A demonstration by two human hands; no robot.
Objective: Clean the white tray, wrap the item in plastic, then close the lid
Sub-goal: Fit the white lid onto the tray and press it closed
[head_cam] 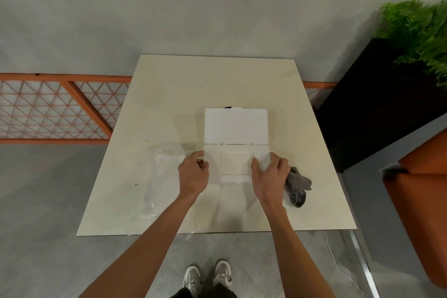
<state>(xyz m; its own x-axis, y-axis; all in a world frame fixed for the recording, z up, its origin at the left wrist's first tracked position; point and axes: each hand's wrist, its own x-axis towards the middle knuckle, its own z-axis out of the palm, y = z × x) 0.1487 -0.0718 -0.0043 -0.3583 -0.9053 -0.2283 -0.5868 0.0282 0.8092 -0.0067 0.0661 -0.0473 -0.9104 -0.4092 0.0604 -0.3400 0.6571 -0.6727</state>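
Left of the table [217, 80]: plastic sheet [167, 164], crumpled, just beside the left hand [193, 172]; that hand pinches the left short edge of the tray [212, 152]; tray sits mid-table, straight ahead between both hands, long axis running left to right; lid [235, 126] stands open on the far side, hinged along the far long edge; right hand [271, 174] grips the right short edge, thumb on the rim; cloth [297, 189] just right of it. Judgement: plastic lies nearer the left hand; the lid would close toward the person.
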